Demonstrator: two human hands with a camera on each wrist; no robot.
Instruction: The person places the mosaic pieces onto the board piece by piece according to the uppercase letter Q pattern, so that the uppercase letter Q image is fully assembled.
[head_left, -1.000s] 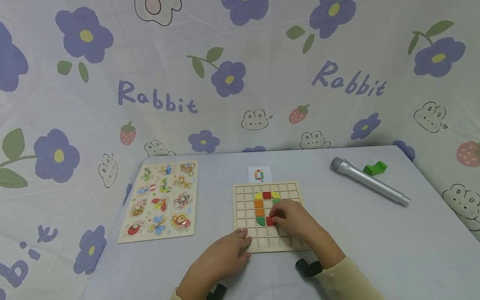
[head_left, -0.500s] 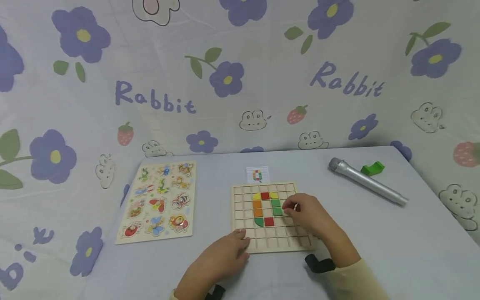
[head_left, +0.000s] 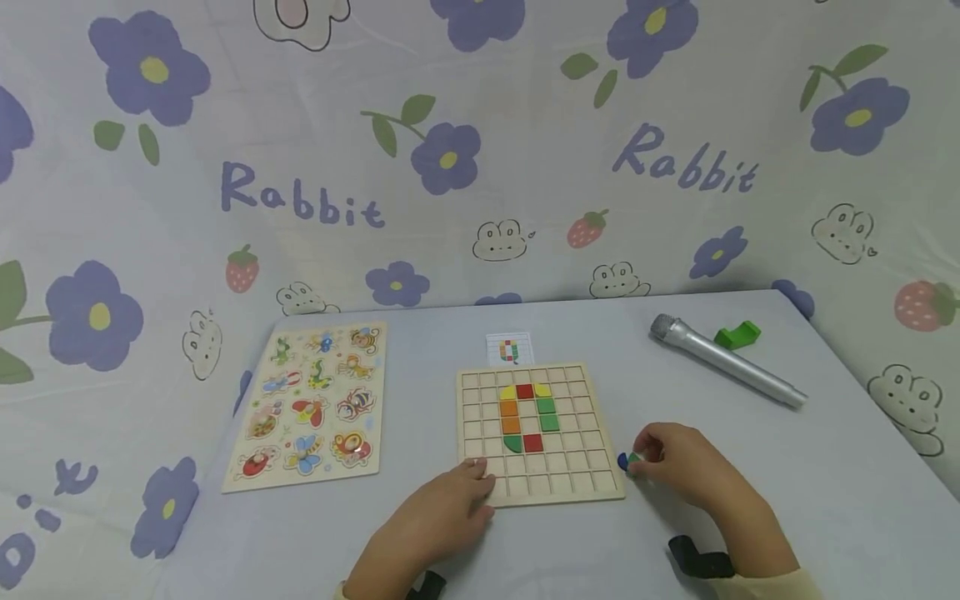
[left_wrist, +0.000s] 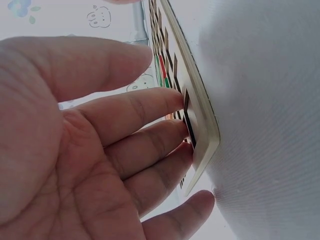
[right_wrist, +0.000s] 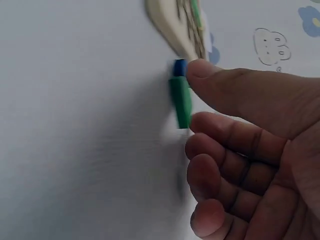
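Observation:
A wooden grid board (head_left: 547,483) lies on the table, with yellow, red, orange and green tiles forming a ring in its squares. My left hand (head_left: 442,508) rests on the board's near left corner; in the left wrist view its fingertips (left_wrist: 175,100) touch the grid and the thumb stays clear. To the right of the board, my right hand (head_left: 686,462) pinches a small green tile (right_wrist: 181,102) between thumb and forefinger. Against the green tile's end is a blue piece (head_left: 622,462); whether the hand holds it too is unclear.
A pattern card (head_left: 508,348) showing a similar tile ring lies behind the board. An insect picture puzzle board (head_left: 322,425) is on the left. At the back right are a silver microphone (head_left: 727,362) and a green block (head_left: 738,335). A printed cloth (head_left: 570,183) hangs behind.
My right hand has left the tiles on the board and moved right and nearer, down to the green and blue pieces. The left hand has kept its place on the board.

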